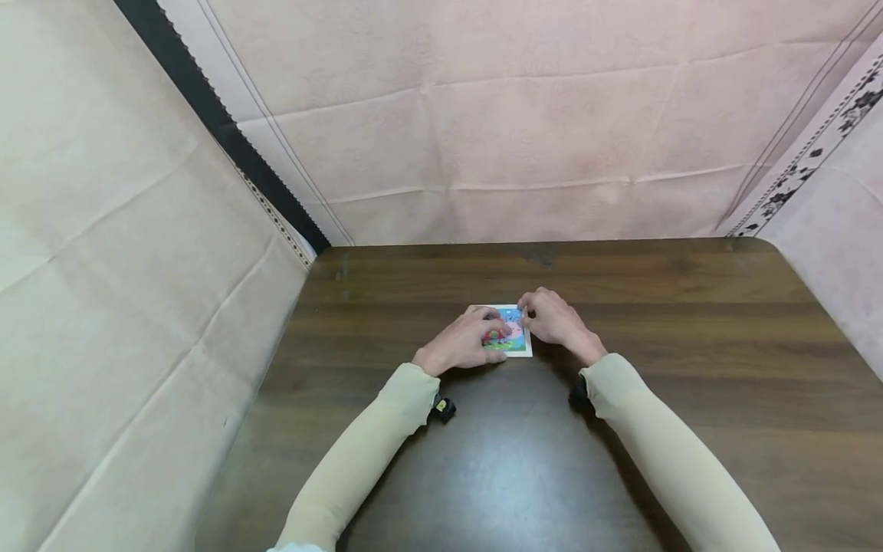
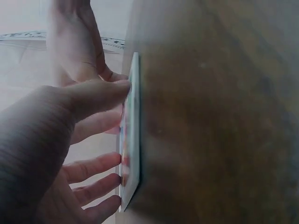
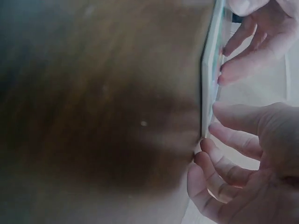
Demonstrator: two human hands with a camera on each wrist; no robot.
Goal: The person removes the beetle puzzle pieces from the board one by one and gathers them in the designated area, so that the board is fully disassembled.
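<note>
- The picture card (image 1: 516, 334) lay flat beneath the left hand (image 1: 469, 337), whose fingers spread loosely across its face, gripping nothing, presumably to steady it.
- The right hand's (image 1: 555, 318) fingers bent against its far corner, perhaps for purchase; whether they pinched, I couldn't tell.

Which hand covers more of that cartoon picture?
The left hand: it lies over the left part of the cartoon picture, while the right hand is only at its right edge.

The hands (image 1: 464, 340) partly hide the printed card (image 1: 517, 337), which the right wrist view's top edge cuts.
</note>
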